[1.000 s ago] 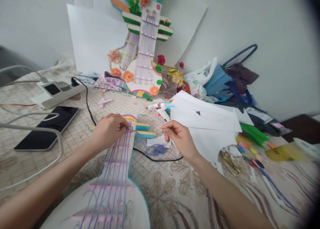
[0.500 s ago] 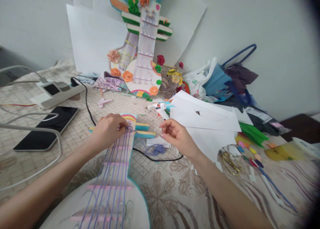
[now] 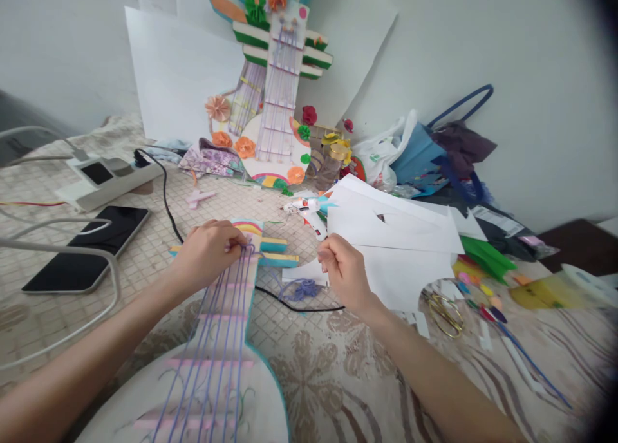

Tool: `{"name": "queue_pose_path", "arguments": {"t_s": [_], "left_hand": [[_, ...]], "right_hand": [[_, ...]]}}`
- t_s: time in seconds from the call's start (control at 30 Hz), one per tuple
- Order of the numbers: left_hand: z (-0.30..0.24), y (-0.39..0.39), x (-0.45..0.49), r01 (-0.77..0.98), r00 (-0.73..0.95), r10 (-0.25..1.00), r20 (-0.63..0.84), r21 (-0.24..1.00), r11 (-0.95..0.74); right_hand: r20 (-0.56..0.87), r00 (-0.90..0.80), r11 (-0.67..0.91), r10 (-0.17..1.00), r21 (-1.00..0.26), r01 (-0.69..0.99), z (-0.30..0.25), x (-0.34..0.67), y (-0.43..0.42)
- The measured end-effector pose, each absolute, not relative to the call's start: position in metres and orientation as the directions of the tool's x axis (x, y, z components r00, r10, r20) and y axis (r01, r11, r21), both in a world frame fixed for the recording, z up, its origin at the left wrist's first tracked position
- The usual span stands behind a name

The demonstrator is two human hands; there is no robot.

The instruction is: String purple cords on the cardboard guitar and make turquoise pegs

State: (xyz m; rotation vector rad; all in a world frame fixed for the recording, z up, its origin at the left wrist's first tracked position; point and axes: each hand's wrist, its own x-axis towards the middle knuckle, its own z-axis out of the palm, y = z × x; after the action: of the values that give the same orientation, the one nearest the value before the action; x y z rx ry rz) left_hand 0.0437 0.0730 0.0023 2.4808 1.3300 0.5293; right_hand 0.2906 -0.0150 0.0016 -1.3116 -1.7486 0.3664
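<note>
A handmade paper guitar (image 3: 265, 378) lies before me, with a teal edge, pink cross strips and purple yarn strings (image 3: 219, 340) along its neck. At the top of the neck, beside the painted rainbow, my left hand (image 3: 207, 253) is closed, its fingertips pinching the yarn where the strings gather. My right hand (image 3: 345, 269) is raised to the right of the guitar's yellow-and-blue pegs (image 3: 277, 260), fingers curled together. What it holds, if anything, is too small to make out. A loose tangle of purple yarn (image 3: 305, 290) lies on the tablecloth left of that hand.
Two decorated paper guitars (image 3: 280, 89) lean against the wall. A glue gun (image 3: 309, 208) and white sheets (image 3: 396, 224) lie beyond my hands. At left are a phone (image 3: 87, 250) and a power strip (image 3: 106, 179); at right, gold scissors (image 3: 445, 314). A black cable (image 3: 294, 308) passes beside the guitar neck.
My right hand has moved slightly right, and its spread fingers have curled closed. My left hand stays at the top of the neck.
</note>
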Motion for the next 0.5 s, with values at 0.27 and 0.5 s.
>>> {"name": "queue_pose_path", "arguments": {"t_s": [0.27, 0.5], "left_hand": [[0.0043, 0.0723, 0.0455, 0.746, 0.508, 0.844, 0.174, 0.400, -0.532], [0.0038, 0.0728, 0.0446, 0.748, 0.505, 0.846, 0.169, 0.403, -0.527]], "right_hand": [[-0.003, -0.013, -0.003, 1.000, -1.000, -0.007, 0.0038, 0.2925, -0.0095], [0.065, -0.087, 0.066, 0.994, -0.998, 0.006, 0.0059, 0.2945, -0.0084]]}}
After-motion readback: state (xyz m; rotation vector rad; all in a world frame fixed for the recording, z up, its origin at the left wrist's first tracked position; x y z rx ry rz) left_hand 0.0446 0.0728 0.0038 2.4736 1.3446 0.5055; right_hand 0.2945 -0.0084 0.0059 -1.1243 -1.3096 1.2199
